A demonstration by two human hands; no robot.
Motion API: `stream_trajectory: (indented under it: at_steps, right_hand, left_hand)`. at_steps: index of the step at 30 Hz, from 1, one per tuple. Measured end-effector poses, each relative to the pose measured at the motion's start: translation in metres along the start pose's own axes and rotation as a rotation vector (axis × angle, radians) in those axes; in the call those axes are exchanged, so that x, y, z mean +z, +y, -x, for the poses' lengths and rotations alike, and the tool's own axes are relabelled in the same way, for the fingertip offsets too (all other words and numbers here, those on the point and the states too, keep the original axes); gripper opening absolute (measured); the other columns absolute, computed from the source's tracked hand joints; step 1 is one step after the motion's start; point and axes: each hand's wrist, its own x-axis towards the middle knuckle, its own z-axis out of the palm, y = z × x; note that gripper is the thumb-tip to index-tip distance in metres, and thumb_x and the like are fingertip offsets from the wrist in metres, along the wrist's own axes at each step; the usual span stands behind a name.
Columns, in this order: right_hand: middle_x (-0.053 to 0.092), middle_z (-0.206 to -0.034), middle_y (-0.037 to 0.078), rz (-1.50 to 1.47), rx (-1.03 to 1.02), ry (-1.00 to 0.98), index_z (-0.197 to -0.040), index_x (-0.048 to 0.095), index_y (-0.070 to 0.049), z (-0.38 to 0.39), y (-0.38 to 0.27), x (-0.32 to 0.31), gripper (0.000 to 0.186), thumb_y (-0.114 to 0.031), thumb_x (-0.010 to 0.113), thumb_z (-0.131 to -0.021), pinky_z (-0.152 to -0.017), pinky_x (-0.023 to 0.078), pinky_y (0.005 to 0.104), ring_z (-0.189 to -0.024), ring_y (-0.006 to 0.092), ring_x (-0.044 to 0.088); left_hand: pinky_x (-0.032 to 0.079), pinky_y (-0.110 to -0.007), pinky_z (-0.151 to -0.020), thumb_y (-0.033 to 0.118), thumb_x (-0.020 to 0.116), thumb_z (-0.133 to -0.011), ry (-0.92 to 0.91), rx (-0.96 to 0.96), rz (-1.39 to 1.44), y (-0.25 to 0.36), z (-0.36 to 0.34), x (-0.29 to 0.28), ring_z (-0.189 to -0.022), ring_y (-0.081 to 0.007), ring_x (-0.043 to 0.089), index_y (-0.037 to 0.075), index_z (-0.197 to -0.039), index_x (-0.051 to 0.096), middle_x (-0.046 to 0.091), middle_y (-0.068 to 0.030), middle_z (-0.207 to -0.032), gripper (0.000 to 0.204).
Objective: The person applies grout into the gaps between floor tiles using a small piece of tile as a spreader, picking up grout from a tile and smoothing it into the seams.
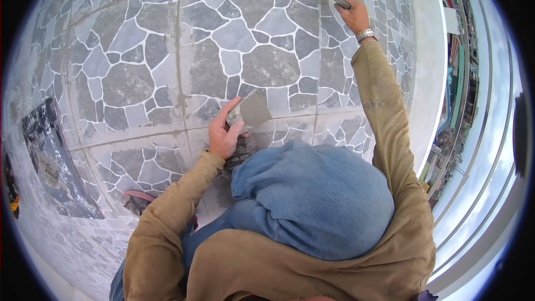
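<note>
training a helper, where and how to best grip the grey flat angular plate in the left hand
Probably by its left end, coming from the left, as the left hand does: the plate juts out broad and flat to the right.

Bright daylight, strong fisheye edge distortion

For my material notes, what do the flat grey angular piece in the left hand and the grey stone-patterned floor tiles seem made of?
Flat grey angular piece: even, matte face suggests a mortar coat; base unclear.
Grey stone-patterned floor tiles: probably matte ceramic or cement, given dull, mottled patches outlined in white.
</note>
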Motion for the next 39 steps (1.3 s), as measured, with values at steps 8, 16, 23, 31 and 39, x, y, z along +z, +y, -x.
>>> stream_trajectory:
  at_steps: [8,16,23,31,39]
  right_hand:
    - [0.062,-0.139,0.004,0.078,-0.298,-0.012,-0.137,0.062,-0.022,0.032,0.022,0.025,0.07,0.007,0.062,-0.074,-0.107,0.048,0.0391,-0.128,0.0293,0.056]
    - [0.065,-0.134,0.007,0.321,-0.345,-0.252,-0.135,0.064,-0.018,0.049,0.052,-0.013,0.069,0.006,0.057,-0.07,-0.104,0.051,0.0406,-0.121,0.032,0.059]
    - [0.07,-0.107,0.018,0.351,-0.019,-0.053,-0.128,0.069,-0.023,0.002,0.006,0.016,0.054,-0.007,0.061,-0.077,-0.095,0.054,0.0453,-0.108,0.0347,0.062]
    - [0.07,-0.111,0.014,0.374,-0.015,-0.391,-0.129,0.068,-0.023,0.029,-0.034,-0.008,0.059,-0.002,0.056,-0.075,-0.092,0.054,0.0438,-0.106,0.0344,0.062]
    - [0.069,-0.114,0.017,0.252,-0.193,0.01,-0.128,0.069,-0.023,0.038,-0.021,0.043,0.054,-0.008,0.063,-0.076,-0.093,0.056,0.0446,-0.107,0.0338,0.064]
  left_hand:
    - [0.061,-0.029,-0.071,0.001,0.056,-0.094,0.018,-0.02,-0.017,0.005,0.001,0.003,-0.095,-0.0131,0.065,0.003,-0.149,0.046,0.065,-0.0083,-0.12,0.056]
    - [0.06,-0.028,-0.07,0.0,0.054,-0.093,0.001,-0.02,-0.044,0.006,0.0,0.003,-0.096,-0.0133,0.065,0.004,-0.147,0.048,0.064,-0.0081,-0.122,0.055]
    - [0.061,-0.028,-0.07,0.001,0.055,-0.093,-0.025,0.002,-0.032,0.002,-0.007,0.009,-0.098,-0.0136,0.065,0.004,-0.147,0.048,0.063,-0.0082,-0.123,0.055]
    - [0.061,-0.029,-0.069,0.001,0.054,-0.092,-0.004,0.008,-0.052,-0.002,0.0,-0.003,-0.099,-0.0141,0.065,0.004,-0.148,0.047,0.063,-0.0079,-0.124,0.056]
    - [0.061,-0.029,-0.069,0.002,0.055,-0.092,-0.008,-0.029,-0.031,0.003,-0.001,-0.003,-0.098,-0.0145,0.065,0.004,-0.147,0.047,0.063,-0.0085,-0.124,0.056]
